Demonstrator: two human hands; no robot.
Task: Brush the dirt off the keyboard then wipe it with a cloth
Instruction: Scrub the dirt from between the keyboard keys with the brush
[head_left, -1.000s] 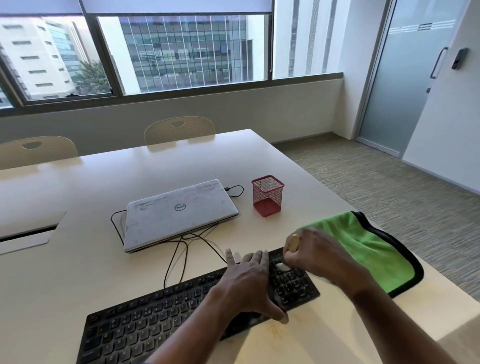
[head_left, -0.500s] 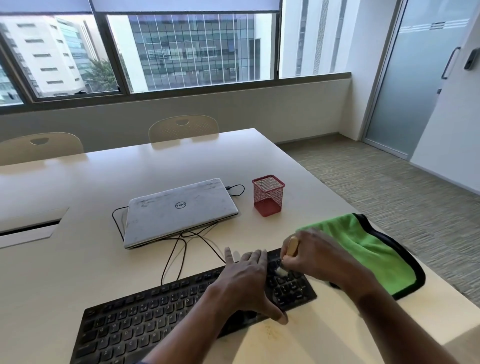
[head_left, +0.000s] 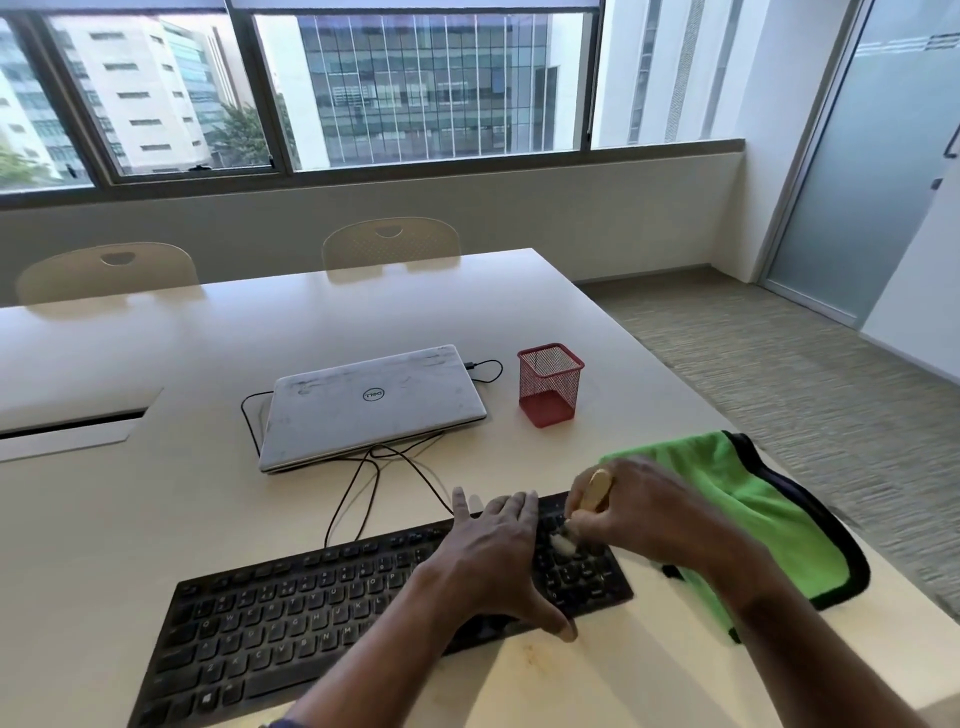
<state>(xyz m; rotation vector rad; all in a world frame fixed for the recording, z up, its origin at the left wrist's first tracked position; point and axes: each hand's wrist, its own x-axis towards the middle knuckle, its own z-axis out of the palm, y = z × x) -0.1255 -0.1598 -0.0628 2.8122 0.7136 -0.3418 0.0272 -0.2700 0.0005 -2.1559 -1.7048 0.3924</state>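
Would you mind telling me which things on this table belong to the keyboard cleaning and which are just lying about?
Job in hand: keyboard; brush, gripped by the right hand; left hand, flat on the keyboard; green cloth, beside the keyboard, for wiping.
Lying about: closed laptop; red mesh pen holder.

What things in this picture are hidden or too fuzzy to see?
Head view:
Keys under the left hand: covered by it.
The brush: mostly hidden inside the right hand; bristles blurred.
The green cloth: partly behind the right forearm.
Dirt on the keyboard: too small to tell.
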